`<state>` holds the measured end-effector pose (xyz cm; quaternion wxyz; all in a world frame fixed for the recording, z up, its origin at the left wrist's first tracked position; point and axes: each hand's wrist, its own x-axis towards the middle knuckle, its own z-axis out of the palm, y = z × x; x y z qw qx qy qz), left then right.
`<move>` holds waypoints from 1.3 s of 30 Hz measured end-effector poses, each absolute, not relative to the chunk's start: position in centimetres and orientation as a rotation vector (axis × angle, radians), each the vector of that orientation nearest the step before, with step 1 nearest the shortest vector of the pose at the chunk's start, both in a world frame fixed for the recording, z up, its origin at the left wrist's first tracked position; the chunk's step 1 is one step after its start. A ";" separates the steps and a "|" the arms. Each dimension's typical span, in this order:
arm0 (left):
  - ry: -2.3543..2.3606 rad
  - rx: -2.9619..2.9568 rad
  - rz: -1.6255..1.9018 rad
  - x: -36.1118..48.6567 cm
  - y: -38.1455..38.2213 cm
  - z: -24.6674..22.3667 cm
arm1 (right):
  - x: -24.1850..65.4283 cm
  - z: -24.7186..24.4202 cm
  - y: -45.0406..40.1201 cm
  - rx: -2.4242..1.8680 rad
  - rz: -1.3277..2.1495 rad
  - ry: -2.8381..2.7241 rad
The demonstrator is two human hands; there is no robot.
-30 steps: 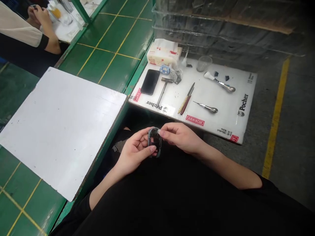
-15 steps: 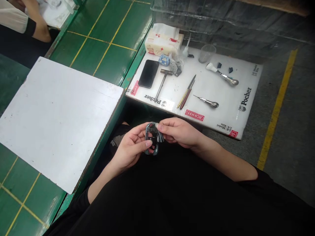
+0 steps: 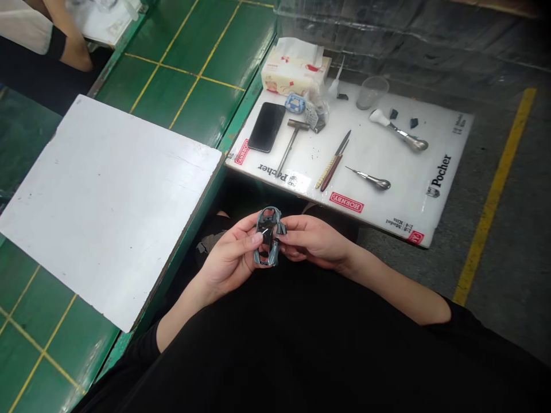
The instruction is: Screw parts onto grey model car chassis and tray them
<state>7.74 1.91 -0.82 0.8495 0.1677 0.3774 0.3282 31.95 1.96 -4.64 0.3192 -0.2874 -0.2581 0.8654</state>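
Compared with half a second earlier, the right hand (image 3: 312, 238) has shifted from the upper end of the car-shaped shell (image 3: 269, 235) to its mid-side, fingertips closed there; the left hand (image 3: 230, 255) grips the opposite side. Held before the black-clad torso, the shell is glossy grey-blue with a black interior.

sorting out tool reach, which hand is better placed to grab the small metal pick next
Probably the right hand: it is nearer the small metal pick, though it also touches the car-shaped shell. The left hand, farther away, grips the shell under its thumb.
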 end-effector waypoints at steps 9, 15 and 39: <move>0.799 0.328 0.643 7.9 1.5 -0.3 | 31.8 -4.6 1.4 -0.791 2.307 -0.631; 0.862 0.388 0.616 7.7 0.7 -0.1 | 32.3 -5.1 1.2 -0.825 2.322 -0.713; 0.873 0.493 0.704 7.6 0.6 0.4 | 32.4 -2.3 1.6 -0.944 1.963 -1.014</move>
